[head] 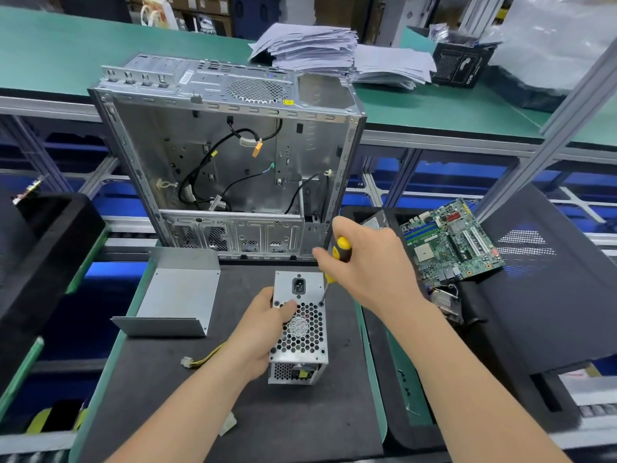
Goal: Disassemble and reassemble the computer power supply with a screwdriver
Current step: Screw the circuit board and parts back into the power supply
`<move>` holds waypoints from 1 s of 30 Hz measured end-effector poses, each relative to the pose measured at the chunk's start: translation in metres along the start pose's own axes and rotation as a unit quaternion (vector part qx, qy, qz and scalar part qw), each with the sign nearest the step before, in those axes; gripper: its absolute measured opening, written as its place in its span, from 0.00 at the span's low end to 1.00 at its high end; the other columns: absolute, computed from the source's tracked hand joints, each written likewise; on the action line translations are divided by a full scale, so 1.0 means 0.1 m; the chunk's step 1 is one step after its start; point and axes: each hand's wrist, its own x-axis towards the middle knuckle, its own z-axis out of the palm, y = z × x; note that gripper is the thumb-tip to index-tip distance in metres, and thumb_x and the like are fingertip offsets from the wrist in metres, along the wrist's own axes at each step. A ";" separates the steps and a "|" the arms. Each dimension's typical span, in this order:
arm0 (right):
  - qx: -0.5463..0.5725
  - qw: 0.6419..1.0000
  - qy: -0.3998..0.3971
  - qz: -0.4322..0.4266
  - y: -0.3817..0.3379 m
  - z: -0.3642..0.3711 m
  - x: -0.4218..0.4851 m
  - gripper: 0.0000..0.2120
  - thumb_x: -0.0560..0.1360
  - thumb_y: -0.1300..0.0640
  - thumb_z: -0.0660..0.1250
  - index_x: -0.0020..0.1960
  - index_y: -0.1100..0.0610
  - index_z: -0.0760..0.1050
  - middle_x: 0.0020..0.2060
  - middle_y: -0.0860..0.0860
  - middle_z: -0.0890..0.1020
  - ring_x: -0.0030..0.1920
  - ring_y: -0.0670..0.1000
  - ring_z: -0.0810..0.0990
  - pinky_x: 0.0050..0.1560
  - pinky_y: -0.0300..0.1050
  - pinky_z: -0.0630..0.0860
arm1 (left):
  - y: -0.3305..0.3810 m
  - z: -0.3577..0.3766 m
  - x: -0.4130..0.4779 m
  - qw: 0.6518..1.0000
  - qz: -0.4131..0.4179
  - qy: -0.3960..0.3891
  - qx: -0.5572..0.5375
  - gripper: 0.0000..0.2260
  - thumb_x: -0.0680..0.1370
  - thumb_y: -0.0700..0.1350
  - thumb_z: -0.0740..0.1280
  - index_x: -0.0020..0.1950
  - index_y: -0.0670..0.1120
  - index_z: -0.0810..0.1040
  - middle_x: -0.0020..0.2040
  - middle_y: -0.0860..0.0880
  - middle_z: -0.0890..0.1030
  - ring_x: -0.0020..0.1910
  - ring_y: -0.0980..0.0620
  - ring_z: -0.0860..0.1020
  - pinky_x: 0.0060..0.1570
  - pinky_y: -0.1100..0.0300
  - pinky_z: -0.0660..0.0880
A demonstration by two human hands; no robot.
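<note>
A loose metal cover point(177, 295) lies left on the dark surface point(233, 412), apart from the power supply point(310, 282) standing mid-surface, fan grille point(303, 335) up. Your left hand point(263, 325) grips the unit's left side, thumb curled onto the grille; your right hand point(370, 262) is wrapped round the yellow-and-black screwdriver point(342, 250), tip set on the grille's upper-right corner screw point(321, 304). A motherboard point(450, 242) lies further right.

I see a dark-matted tabletop point(300, 412) with a green edge. The power supply point(300, 332) stands on it, with a bent metal cover point(177, 295) to its left. An open computer case point(227, 155) sits at the far edge, and a yellow cable point(203, 357) and a pale plastic scrap point(228, 424) lie nearer me.
</note>
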 end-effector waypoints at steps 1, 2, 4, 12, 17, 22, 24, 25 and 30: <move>-0.010 1.000 -0.002 -0.003 -0.01 0.00 0.02 0.21 0.76 0.44 0.72 0.37 0.47 0.60 0.27 0.47 0.71 0.30 0.51 0.72 0.30 0.45 0.69 | 0.00 0.00 0.00 1.000 0.001 0.002 -0.005 0.08 0.85 0.42 0.65 0.64 0.50 0.77 0.57 0.48 0.86 0.59 0.43 0.83 0.65 0.35 0.75; -0.003 1.000 -0.019 -0.016 -0.01 -0.03 0.04 0.18 0.76 0.44 0.72 0.39 0.47 0.65 0.31 0.46 0.74 0.33 0.51 0.74 0.33 0.47 0.74 | 0.00 -0.01 -0.01 1.000 0.000 0.002 -0.012 0.09 0.85 0.42 0.65 0.64 0.50 0.77 0.56 0.48 0.86 0.59 0.43 0.83 0.64 0.36 0.76; 0.013 0.994 -0.087 -0.065 -0.02 -0.12 0.08 0.11 0.77 0.45 0.73 0.46 0.46 0.71 0.42 0.43 0.76 0.40 0.48 0.77 0.43 0.52 0.78 | 0.00 -0.02 0.00 0.999 -0.007 -0.002 -0.034 0.09 0.84 0.40 0.66 0.64 0.48 0.77 0.54 0.47 0.87 0.56 0.42 0.85 0.57 0.38 0.81; -0.076 0.915 -0.361 -0.166 -0.12 -0.51 0.35 0.13 0.77 0.66 0.65 0.52 0.49 0.79 0.51 0.44 0.77 0.54 0.48 0.75 0.55 0.52 0.77 | 0.03 -0.02 0.01 1.000 -0.012 -0.012 -0.024 0.10 0.85 0.39 0.65 0.64 0.48 0.77 0.55 0.46 0.87 0.56 0.42 0.85 0.54 0.41 0.83; -0.105 0.921 -0.348 -0.141 -0.21 -0.43 0.35 0.10 0.78 0.65 0.65 0.50 0.50 0.79 0.47 0.44 0.76 0.51 0.49 0.74 0.46 0.47 0.74 | 0.02 -0.02 0.00 0.999 -0.018 -0.009 -0.033 0.09 0.85 0.39 0.65 0.64 0.48 0.77 0.55 0.45 0.87 0.56 0.40 0.85 0.55 0.37 0.82; -0.112 0.964 -0.231 -0.062 -0.19 -0.28 0.27 0.07 0.81 0.53 0.66 0.47 0.54 0.76 0.39 0.49 0.76 0.48 0.59 0.80 0.32 0.47 0.68 | 0.00 -0.01 0.01 1.000 -0.014 0.002 -0.025 0.08 0.84 0.40 0.65 0.63 0.49 0.77 0.55 0.46 0.87 0.56 0.41 0.84 0.58 0.36 0.80; -0.111 0.973 -0.201 -0.011 -0.19 -0.19 0.23 0.13 0.82 0.49 0.64 0.44 0.56 0.73 0.36 0.51 0.73 0.44 0.61 0.78 0.29 0.46 0.62 | -0.01 0.00 0.02 0.999 -0.013 0.003 -0.029 0.08 0.84 0.41 0.65 0.62 0.49 0.77 0.53 0.47 0.87 0.55 0.42 0.85 0.54 0.40 0.82; -0.104 0.977 -0.186 0.015 -0.20 -0.15 0.21 0.15 0.82 0.48 0.64 0.41 0.57 0.70 0.34 0.52 0.72 0.42 0.61 0.77 0.29 0.45 0.60 | -0.01 0.00 0.02 0.999 -0.012 0.001 -0.030 0.08 0.84 0.41 0.65 0.62 0.49 0.77 0.53 0.48 0.88 0.54 0.43 0.85 0.50 0.43 0.83; -0.073 0.977 -0.198 0.023 -0.19 -0.18 0.19 0.19 0.83 0.41 0.64 0.41 0.53 0.67 0.35 0.50 0.75 0.39 0.56 0.76 0.31 0.46 0.65 | 0.00 -0.02 0.03 0.999 -0.013 -0.011 -0.032 0.08 0.85 0.40 0.65 0.62 0.50 0.77 0.51 0.49 0.88 0.52 0.44 0.86 0.46 0.44 0.84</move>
